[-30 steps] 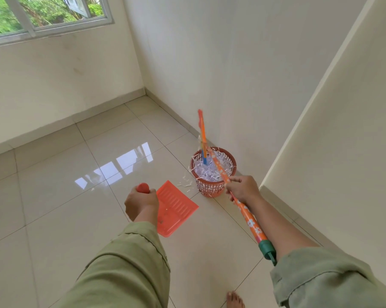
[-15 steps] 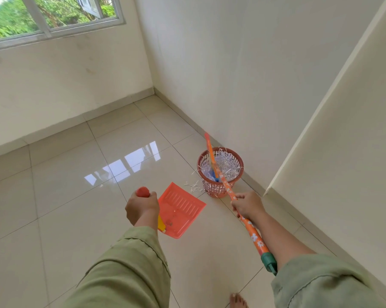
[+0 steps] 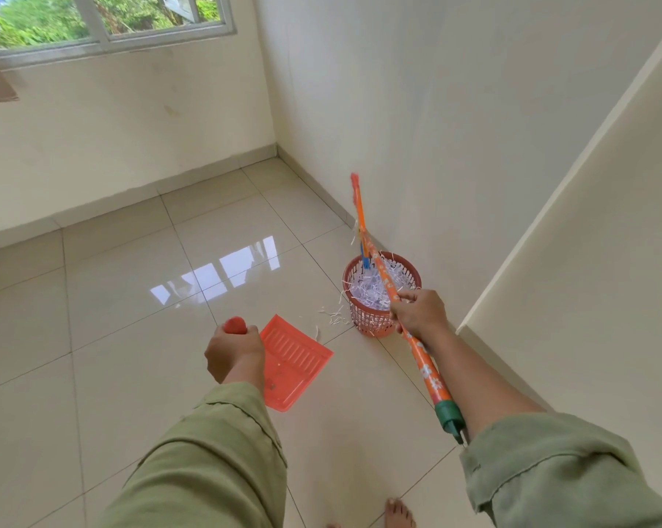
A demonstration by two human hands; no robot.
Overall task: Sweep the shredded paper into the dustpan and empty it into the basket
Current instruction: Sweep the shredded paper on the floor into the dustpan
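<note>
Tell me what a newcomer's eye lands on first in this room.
First the orange basket against the wall, brimming with white shredded paper, a few strips on the tiles beside it. Then the orange dustpan held by the left hand, and the broom handle in the right hand.

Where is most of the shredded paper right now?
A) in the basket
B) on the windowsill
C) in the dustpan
A: the basket is heaped with shredded paper; the dustpan looks nearly empty, and only a few scraps lie on the floor.
</note>
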